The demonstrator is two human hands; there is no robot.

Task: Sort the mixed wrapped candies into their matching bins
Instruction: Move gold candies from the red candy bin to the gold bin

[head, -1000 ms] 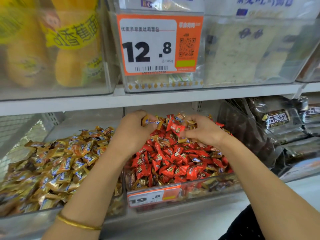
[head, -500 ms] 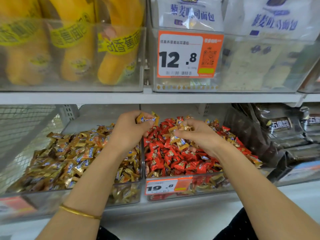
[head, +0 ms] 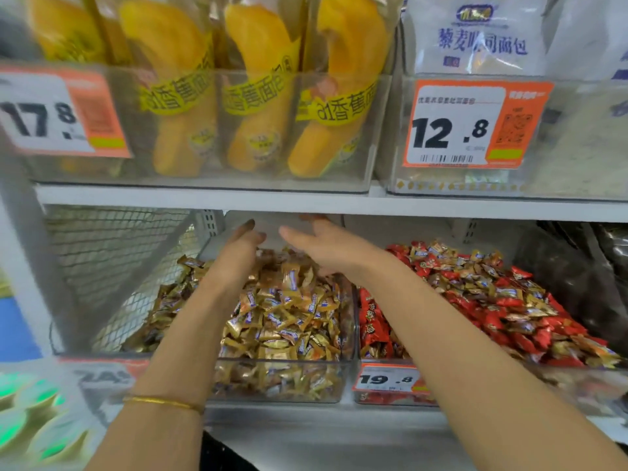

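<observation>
Lower shelf, two clear bins side by side.

- Left bin: heaped with gold-wrapped candies, piled up to the front wall.
- Right bin: red-wrapped candies, with stray gold wrappers scattered thickly across the top and back of the pile. This bin is plainly not yet sorted out. An orange price tag reading 19.8 sits on its front.

Hands: both are over the back of the left bin, just above the gold heap.
- Left hand: grip wide, fingers straight and angled forward. Nothing visible in it. A thin gold bracelet is on that forearm.
- Right hand: grip wide, fingers spread, thumb pointing toward the left hand. Nothing visible in it. Its forearm crosses over the front left corner of the right bin.
- The two hands are near each other but apart. The candies directly under them are blurred, so I cannot tell whether either hand touches the heap.

Surroundings: wire mesh stands left of the gold bin. The upper shelf carries yellow banana-shaped bread packs in a clear box. Dark packets lie right of the red bin.
</observation>
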